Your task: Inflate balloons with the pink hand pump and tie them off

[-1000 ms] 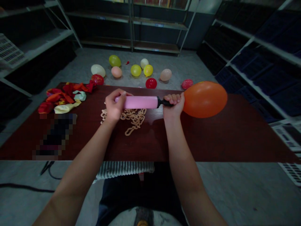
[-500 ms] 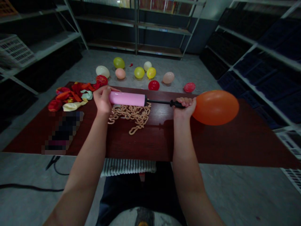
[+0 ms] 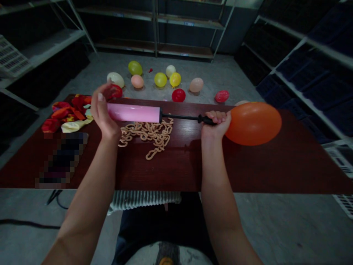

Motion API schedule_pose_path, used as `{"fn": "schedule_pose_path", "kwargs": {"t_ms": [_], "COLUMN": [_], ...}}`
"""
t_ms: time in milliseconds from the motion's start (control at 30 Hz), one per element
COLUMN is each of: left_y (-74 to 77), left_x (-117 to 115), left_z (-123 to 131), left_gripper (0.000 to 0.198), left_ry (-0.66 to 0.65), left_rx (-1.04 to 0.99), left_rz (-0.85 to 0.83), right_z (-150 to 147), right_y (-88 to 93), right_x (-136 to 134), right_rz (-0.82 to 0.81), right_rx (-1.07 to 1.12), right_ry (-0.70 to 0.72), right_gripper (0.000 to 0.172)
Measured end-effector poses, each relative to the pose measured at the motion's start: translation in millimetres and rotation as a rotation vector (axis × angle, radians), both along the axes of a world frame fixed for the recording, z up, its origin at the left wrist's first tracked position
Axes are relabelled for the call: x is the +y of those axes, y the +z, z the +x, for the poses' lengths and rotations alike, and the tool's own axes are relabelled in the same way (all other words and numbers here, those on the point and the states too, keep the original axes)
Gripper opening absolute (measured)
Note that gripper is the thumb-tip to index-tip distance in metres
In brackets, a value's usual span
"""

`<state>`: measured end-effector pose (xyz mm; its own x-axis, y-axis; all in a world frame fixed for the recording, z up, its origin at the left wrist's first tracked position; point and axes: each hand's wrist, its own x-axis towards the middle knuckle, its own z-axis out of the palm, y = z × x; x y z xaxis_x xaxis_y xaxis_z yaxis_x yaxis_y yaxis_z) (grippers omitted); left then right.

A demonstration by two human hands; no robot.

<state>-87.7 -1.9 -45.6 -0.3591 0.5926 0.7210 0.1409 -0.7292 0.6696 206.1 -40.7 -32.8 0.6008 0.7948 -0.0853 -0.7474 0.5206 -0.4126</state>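
Note:
A balloon pump (image 3: 135, 112) with a pink barrel lies level across my view, above the dark red-brown table. My left hand (image 3: 104, 110) grips the barrel's left end, its upper fingers lifted and curved. The nozzle end is hidden there. My right hand (image 3: 216, 123) is wrapped round the black handle (image 3: 206, 119), and the thin black rod (image 3: 180, 117) is drawn out between handle and barrel. An inflated orange balloon (image 3: 255, 123) is right against my right hand; whether the fingers hold its neck cannot be seen. Below the pump lies a heap of tan, chain-like linked balloons (image 3: 151, 133).
Limp coloured balloons (image 3: 70, 112) are piled at the table's left, behind a blurred-out flat dark object (image 3: 64, 158). Several inflated balloons, among them a red one (image 3: 178, 95), rest on the floor beyond the table (image 3: 264, 169). Shelving racks (image 3: 187, 23) stand around.
My left hand has moved left with the pink barrel, and more of the rod shows. Its fingers have lifted somewhat. My right hand stays on the handle; the view has tilted down slightly.

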Motion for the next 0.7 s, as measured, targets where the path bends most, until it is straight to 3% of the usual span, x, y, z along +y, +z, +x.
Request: {"fn": "schedule_pose_path", "kwargs": {"t_ms": [167,300,500,700], "left_y": [-1.2,3.1,4.1,-5.8], "left_x": [-1,-18,-35,-25], "left_z": [4,28,59,54], "left_gripper": [0.042,0.048,0.066,0.046], "left_ry": [-0.08,-0.132,-0.334,-0.262], "left_rx": [0.072,0.185,0.185,0.243], "left_rz": [-0.027,-0.072,-0.142,-0.263], "right_z": [-10,-18,-30,-32], "right_y": [2.5,-1.1,-4.0,-1.2], "right_x": [0,1,2,2], "right_rz": [-0.004,-0.041,-0.075,-0.068], "right_rx": [0.016,-0.075,-0.097,-0.054], "right_ry": [0.025,0.047,0.086,0.092], "right_gripper": [0.051,0.055,0.056,0.054]}}
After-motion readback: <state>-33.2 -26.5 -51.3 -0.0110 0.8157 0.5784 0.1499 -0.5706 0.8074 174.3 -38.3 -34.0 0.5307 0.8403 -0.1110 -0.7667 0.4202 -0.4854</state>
